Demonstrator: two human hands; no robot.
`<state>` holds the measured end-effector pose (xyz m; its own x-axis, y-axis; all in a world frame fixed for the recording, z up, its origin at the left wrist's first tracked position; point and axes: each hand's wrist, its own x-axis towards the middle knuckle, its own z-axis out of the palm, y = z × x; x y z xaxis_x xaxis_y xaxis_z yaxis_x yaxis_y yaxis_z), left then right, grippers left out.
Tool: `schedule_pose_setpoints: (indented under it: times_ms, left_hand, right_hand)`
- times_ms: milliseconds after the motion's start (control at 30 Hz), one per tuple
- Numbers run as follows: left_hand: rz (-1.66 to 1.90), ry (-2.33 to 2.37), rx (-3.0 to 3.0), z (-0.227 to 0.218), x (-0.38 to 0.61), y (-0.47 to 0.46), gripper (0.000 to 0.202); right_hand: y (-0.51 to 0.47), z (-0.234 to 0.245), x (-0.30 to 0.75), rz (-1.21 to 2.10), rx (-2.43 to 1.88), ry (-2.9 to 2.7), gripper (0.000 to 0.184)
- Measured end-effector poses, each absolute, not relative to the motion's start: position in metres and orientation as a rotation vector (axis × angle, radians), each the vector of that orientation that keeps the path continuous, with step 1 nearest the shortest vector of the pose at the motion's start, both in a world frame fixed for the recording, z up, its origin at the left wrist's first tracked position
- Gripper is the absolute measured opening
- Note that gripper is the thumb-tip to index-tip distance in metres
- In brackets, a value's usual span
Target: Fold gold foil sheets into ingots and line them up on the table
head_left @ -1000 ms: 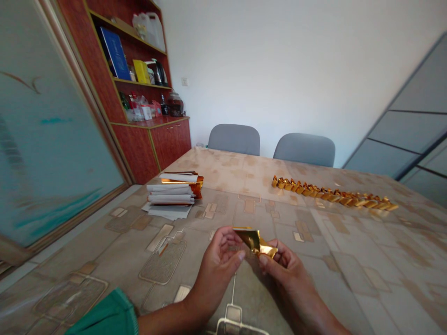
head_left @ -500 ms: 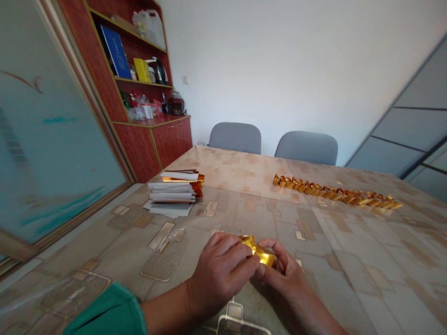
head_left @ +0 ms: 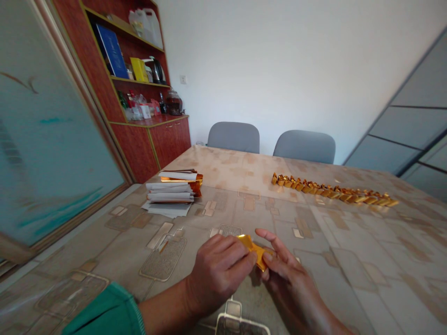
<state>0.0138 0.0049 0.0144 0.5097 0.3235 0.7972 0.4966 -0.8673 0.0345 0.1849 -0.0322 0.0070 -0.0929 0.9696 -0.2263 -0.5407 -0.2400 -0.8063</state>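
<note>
A small folded piece of gold foil paper (head_left: 256,251) is pinched between both my hands just above the patterned table (head_left: 244,186). My left hand (head_left: 218,272) is closed on its left end, knuckles up. My right hand (head_left: 284,270) grips the right end with thumb and fingers, its forefinger stretched out over the paper. A stack of white-and-gold paper sheets (head_left: 173,193) lies on the table to the far left. A long row of several finished gold folded pieces (head_left: 331,191) runs across the far right of the table.
Two grey chairs (head_left: 233,137) (head_left: 304,145) stand at the far side of the table. A red wooden cabinet (head_left: 139,93) with shelves of bottles and books fills the left back corner. A glass panel (head_left: 45,139) runs along the left.
My left hand turned knuckles-up and closed over the gold paper, which is folded smaller and lower toward the table. My right forefinger has stretched out over it.
</note>
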Motion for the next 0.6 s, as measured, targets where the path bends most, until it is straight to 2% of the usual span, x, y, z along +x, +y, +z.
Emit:
schedule_pose_setpoints:
  times_ms: [400, 500, 600]
  left_hand:
    - [-1.296, -0.722, -2.625, 0.019, 0.011, 0.002, 0.019]
    - [-1.622, -1.092, -2.745, 0.019, 0.012, 0.006, 0.015]
    - [-2.295, -1.859, -2.677, 0.017, 0.013, 0.011, 0.012]
  right_hand:
    - [-0.029, 0.001, 0.192, 1.512, -0.992, -0.830, 0.050]
    - [-0.028, 0.002, 0.196, 1.450, -0.984, -0.892, 0.045]
    - [-0.026, 0.001, 0.202, 1.255, -1.080, -1.030, 0.034]
